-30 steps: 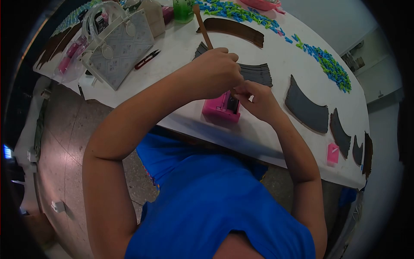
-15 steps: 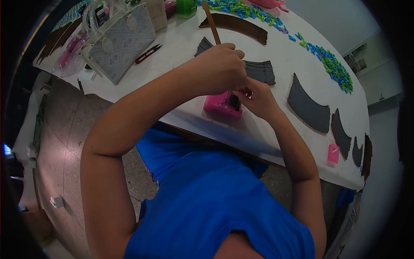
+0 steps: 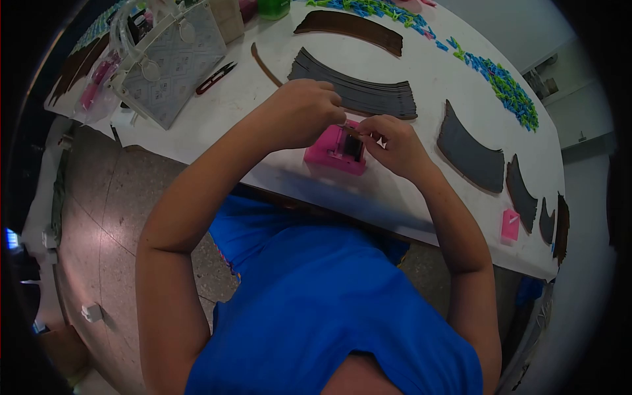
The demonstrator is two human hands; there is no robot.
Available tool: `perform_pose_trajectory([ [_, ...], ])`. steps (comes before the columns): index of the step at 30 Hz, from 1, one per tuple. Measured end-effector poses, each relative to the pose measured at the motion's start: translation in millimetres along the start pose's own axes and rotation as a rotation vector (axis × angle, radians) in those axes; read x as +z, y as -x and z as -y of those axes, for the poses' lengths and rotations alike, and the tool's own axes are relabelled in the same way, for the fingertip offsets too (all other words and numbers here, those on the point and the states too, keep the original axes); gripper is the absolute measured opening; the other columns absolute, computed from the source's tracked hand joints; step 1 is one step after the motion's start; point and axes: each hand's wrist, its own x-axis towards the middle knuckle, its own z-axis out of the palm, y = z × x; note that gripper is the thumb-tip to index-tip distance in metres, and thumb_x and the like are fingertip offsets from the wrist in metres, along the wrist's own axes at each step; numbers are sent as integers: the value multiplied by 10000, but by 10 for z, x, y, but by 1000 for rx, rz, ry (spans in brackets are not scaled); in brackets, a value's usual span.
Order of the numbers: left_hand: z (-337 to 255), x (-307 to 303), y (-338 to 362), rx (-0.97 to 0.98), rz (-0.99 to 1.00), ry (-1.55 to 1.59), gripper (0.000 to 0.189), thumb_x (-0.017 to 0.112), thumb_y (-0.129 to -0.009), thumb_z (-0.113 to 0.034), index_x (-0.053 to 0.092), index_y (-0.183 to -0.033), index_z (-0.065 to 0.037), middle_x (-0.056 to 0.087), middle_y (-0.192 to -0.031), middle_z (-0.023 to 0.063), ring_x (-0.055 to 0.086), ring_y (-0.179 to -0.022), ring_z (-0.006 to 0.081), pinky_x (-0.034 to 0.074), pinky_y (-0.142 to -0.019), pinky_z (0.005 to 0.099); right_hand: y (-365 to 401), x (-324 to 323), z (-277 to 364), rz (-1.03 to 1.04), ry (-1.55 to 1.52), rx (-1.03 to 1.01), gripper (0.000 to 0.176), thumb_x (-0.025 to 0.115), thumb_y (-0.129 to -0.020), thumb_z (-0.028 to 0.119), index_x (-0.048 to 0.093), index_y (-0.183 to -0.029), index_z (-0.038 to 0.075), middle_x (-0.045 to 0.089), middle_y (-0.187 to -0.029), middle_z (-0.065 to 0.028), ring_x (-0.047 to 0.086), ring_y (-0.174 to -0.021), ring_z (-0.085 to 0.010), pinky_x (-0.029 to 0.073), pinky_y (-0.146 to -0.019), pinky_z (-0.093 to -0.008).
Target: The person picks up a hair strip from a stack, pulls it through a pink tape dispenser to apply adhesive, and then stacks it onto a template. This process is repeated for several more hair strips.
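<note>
The left-hand grip (image 3: 303,115) is closed around a narrow brown strip (image 3: 264,64), whose far end slants out beyond the knuckles. The right-hand grip (image 3: 396,143) pinches the strip's near end, right above a pink box-like device (image 3: 318,155) at the counter's (image 3: 438,85) near edge. Just beyond lies a layered grey curved piece (image 3: 355,91); farther off, a brown curved piece (image 3: 349,28) and scattered blue-green clips (image 3: 503,89). A pale handbag (image 3: 174,69) stands left.
</note>
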Motion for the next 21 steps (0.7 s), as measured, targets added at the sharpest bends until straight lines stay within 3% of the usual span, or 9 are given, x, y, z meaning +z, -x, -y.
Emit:
perform_pose_trajectory([
  [7, -82, 363, 122, -24, -195, 179, 220, 771, -713, -28, 733, -919, -95, 673, -842, 59, 663, -873, 268, 567, -715, 399, 97, -134, -4, 34, 86, -78, 198, 708, -853, -19, 762, -1020, 74, 727, -974, -80, 693, -921, -268, 586, -764, -384],
  [11, -111, 437, 110, -32, -212, 222, 215, 770, -723, -31, 735, -927, -93, 684, -860, 67, 670, -871, 276, 567, -704, 406, 135, -182, -2, 44, 103, -52, 205, 704, -854, -21, 768, -1022, 79, 725, -972, -78, 691, -914, -268, 584, -777, -389],
  [14, -129, 456, 95, -34, -201, 174, 196, 775, -720, -75, 762, -910, -122, 686, -860, 34, 669, -886, 232, 573, -752, 362, 152, -189, -34, 56, 140, -80, 210, 704, -854, -21, 770, -1024, 84, 723, -968, -76, 691, -910, -266, 583, -773, -385],
  [16, -129, 466, 86, -19, -225, 174, 191, 777, -719, -77, 758, -904, -122, 684, -859, 31, 666, -883, 232, 573, -750, 362, 165, -174, -51, 16, 117, -134, 244, 686, -843, -56, 768, -1039, 65, 682, -911, -87, 672, -813, -210, 551, -707, -345],
  [21, -122, 471, 89, -26, -207, 164, 195, 783, -717, -84, 757, -905, -129, 686, -869, 28, 662, -877, 229, 572, -738, 363, 180, -171, -38, 28, 121, -70, 230, 696, -852, -36, 772, -1036, 78, 696, -926, -82, 677, -850, -233, 563, -727, -362],
])
